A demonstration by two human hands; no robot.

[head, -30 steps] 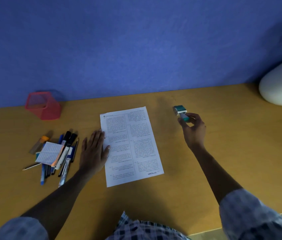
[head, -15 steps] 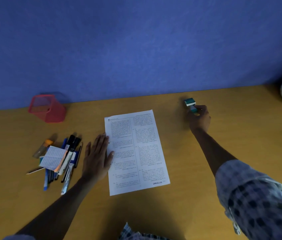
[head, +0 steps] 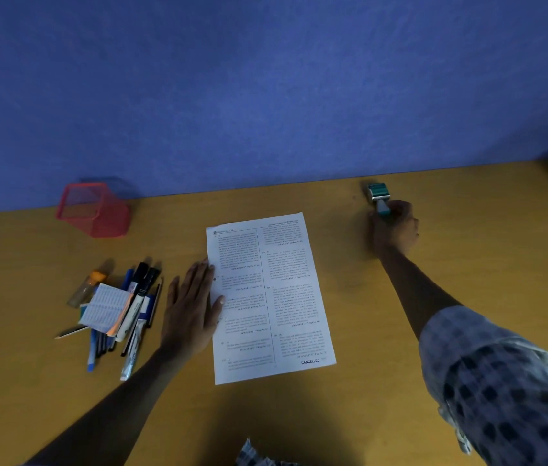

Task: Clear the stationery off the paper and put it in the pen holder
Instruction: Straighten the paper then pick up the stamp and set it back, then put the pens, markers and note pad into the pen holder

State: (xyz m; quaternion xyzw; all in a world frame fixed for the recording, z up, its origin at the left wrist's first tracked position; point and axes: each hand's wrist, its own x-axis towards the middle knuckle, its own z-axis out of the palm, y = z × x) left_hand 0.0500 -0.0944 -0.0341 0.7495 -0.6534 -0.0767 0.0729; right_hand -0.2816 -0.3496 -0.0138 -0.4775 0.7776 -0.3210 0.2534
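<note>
With the right hand [head: 395,230] clenched on the stamp [head: 379,197], its fingers [head: 400,210] should carry it leftward — past the paper [head: 286,297] — to the pen holder [head: 96,210], left hand [head: 191,307] flat, grasping nothing.

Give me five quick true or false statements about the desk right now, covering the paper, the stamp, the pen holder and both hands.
1. The right hand grips the green stamp. True.
2. The stamp stands on the paper. False: it is out to the right of the sheet, near the wall.
3. The left hand lies flat, its fingertips on the paper's left edge. True.
4. The pile of pens is already in the red pen holder. False: the pens lie on the desk, left of the paper and nearer the person than the holder.
5. The sheet is blank. False: it is printed, with CANCELLED at its near corner.
</note>
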